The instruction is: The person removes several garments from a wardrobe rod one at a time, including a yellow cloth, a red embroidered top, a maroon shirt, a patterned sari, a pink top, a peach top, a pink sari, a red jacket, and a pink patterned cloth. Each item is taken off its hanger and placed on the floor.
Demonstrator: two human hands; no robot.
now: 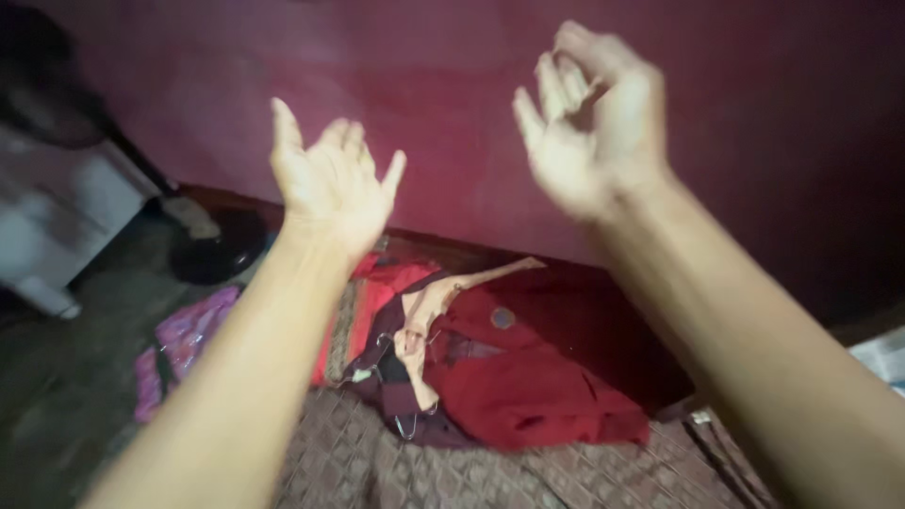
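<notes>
Red cloth lies heaped in the lower middle of the head view: a red garment [528, 377] bunched on a patterned mat [396, 462], with a pale peach strip of fabric [424, 320] draped over it and a darker maroon piece [584, 320] spread behind toward the wall. Thin wire, perhaps a hanger, shows at the near edge of the heap, though it is too small to be sure.

Both hands are raised well above the pile and touch nothing. The left hand [332, 184], in the upper middle-left of the frame, has its palm turned up and its fingers [283, 123] spread and loose, holding nothing. The right hand [589, 123], in the upper right of centre, is blurred; its fingers [551, 85] curl slightly but are also released and empty. As far as the picture shows, the clothes sit in a jumble, unsorted and unfolded, and no piece is in hand.

At lower left a pink-purple cloth [184, 344] lies on the dark floor [57, 396]. A dark round object [219, 247] sits by the foot of the wall, and a white cabinet [66, 217] stands at the left edge. A deep magenta wall [452, 104] fills the background; something pale shows at the right edge.
</notes>
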